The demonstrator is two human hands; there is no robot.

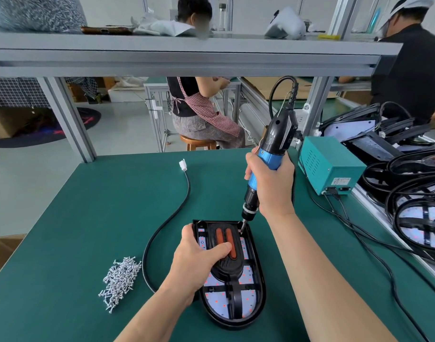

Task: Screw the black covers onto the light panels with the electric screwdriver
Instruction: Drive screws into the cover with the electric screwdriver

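A light panel (pixel 248 302) with a black rim and a white LED board lies on the green table in front of me. A black cover (pixel 227 265) with two orange strips sits on it. My left hand (pixel 199 260) grips the panel's left edge, thumb pressing on the cover. My right hand (pixel 273 183) grips the blue and black electric screwdriver (pixel 268 154), held nearly upright. Its bit touches the panel's far right corner beside the cover.
A pile of silver screws (pixel 120 280) lies left of the panel. The panel's black cable (pixel 172 218) curves away to a white plug (pixel 182 165). A teal power box (pixel 330 161) stands at right, beside stacked panels (pixel 409 193). Other people work behind the shelf.
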